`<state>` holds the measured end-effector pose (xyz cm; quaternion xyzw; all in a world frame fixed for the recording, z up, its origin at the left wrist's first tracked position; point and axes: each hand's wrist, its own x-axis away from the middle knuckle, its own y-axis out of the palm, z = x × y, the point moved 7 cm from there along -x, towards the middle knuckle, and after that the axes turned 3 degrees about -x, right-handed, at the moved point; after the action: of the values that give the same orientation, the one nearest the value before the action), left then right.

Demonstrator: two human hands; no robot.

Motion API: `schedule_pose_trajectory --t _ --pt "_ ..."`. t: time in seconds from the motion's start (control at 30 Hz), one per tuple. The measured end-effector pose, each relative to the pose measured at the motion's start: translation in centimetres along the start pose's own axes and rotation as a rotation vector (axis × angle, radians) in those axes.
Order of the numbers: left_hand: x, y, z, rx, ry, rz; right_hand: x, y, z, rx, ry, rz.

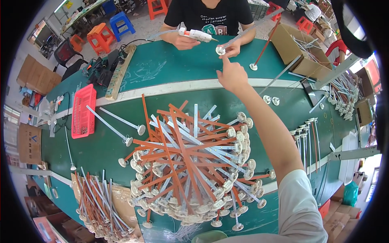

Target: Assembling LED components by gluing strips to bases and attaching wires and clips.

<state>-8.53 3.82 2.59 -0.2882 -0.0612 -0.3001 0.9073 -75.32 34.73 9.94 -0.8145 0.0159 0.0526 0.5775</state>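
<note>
Right hand was stretched across the green bench to the co-worker's side, forefinger out at the white disc end of a strip. That piece sat in the co-worker's hand, over the far part of the bench; the co-worker's other hand held a white glue gun, nozzle toward the disc. Thumb stood well apart from the forefinger, nothing seen in its grip; the remaining fingers looked bent, partly hidden. Whether the fingertip met the disc, could not tell. Left hand out of frame, state unknown. Read the step as pointing out a spot on the disc during gluing. Judged that the next move called for keeping fingertips clear of the nozzle and not jogging the piece. The big pile of disc-ended strips lay nearer the wearer, untouched by the right hand.
</note>
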Motion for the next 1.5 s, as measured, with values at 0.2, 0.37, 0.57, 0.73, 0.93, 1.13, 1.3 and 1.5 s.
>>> schedule_pose_trajectory --t 0.2,0.37,0.57,0.73,0.93,1.13,1.3,1.5 --pt "0.2 -0.6 0.0 -0.072 0.036 -0.036 -1.4 0.5 -5.0 -0.08 0.114 -0.032" --pt "0.2 -1.5 -0.5 -0.137 0.074 -0.056 -2.2 0.5 -4.6 -0.149 0.186 -0.022" --pt "-0.8 -1.7 -0.9 -0.213 0.131 -0.054 -3.4 0.4 -4.0 -0.155 0.187 0.027" --pt "-1.2 -2.2 -1.1 -0.28 0.176 -0.06 -4.2 0.7 -3.8 -0.147 0.177 0.037" --pt "-1.9 -2.3 -1.2 -0.352 0.227 -0.066 -4.7 1.2 -3.9 -0.133 0.159 0.009" --pt "-2.4 -2.5 -1.4 -0.428 0.276 -0.075 -4.4 1.0 -4.0 -0.137 0.167 0.001" --pt "-2.4 -2.6 -1.3 -0.494 0.305 -0.079 -3.2 0.2 -4.3 -0.191 0.129 0.014" --pt "-2.8 -2.4 -1.3 -0.574 0.359 -0.084 -3.6 0.2 -3.5 -0.135 0.12 -0.056"
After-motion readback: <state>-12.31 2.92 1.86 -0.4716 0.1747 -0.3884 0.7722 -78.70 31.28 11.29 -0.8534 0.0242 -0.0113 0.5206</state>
